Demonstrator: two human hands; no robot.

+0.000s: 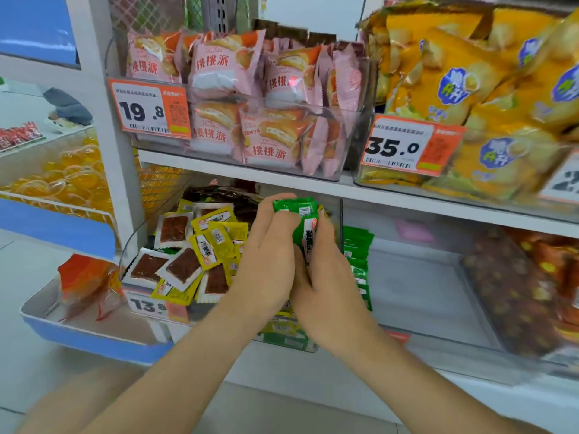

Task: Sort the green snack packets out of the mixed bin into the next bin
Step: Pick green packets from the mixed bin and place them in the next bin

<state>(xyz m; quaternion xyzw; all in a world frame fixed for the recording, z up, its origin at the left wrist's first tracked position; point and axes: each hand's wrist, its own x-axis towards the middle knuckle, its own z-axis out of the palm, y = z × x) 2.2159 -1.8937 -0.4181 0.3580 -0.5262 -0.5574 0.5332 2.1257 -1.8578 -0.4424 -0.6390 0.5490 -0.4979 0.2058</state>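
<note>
**Lower shelf, centre.**
- Green snack packets [301, 219]: a small bundle held upright between both hands, above the right edge of the mixed bin and just left of the divider to the next bin.
- Left hand [269, 255]: fingers curled over the top and left side of the bundle, gripping it.
- Right hand [326, 277]: closed round the bundle's lower right side, touching the left hand at the fingers.
- Mixed bin [123, 255]: clear plastic, at the left of the lower shelf. It holds yellow packets [216, 242] and white packets with brown windows [183, 267], lying jumbled. More green wrappers [285, 336] show low at its near right corner. A price tag reading 13.8 [147, 305] sits on its near face.
- Next bin [416, 286]: clear plastic, just right of the mixed bin. A green pile [358, 245] stands against its left wall.
- Dark spotted bags [507, 292]: far right of the same shelf.

**Upper shelf.**
- Pink packets [219, 70] in a clear bin, tag 19.8 [147, 109].
- Yellow bags [454, 89] to the right, tag 35.0 [404, 148].
</note>
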